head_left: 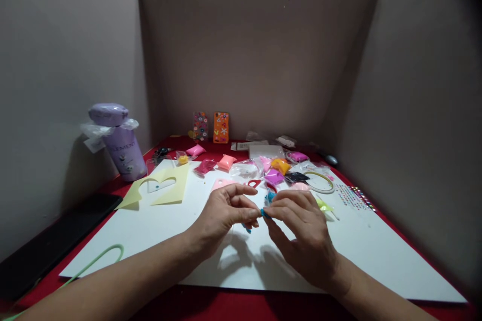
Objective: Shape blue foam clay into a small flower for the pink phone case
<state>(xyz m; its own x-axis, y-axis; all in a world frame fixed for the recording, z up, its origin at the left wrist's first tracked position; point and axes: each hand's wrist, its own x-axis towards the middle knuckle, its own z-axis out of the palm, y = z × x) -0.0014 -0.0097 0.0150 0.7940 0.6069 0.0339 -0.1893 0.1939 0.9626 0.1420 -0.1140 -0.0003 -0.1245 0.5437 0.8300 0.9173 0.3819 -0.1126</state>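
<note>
Grey panels [241, 50] enclose the workspace at left, far side and right; within them, a desk carries red cloth [211, 303], over which lies a broad white board [376, 261]. A purple tumbler [126, 155] stands at far left, near yellow paper with a curved cutout [176, 198]. Two decorated phone cases [221, 128] stand upright at the far side. Both forearms enter from the near edge, and the left hand [222, 213] and right hand [303, 233] meet above the board's middle. Coloured packets lie beyond them, a blue packet [269, 196] just past the fingertips, partly hidden by the right hand. Smallest, a small blue piece [262, 212] sits between the hands: right of the left fingertips, left of the right. Each grip is narrow, pinched on it, so neither hand is clearly nearer. Its long axis appears to run left to right, though fingers cover much of it.
</note>
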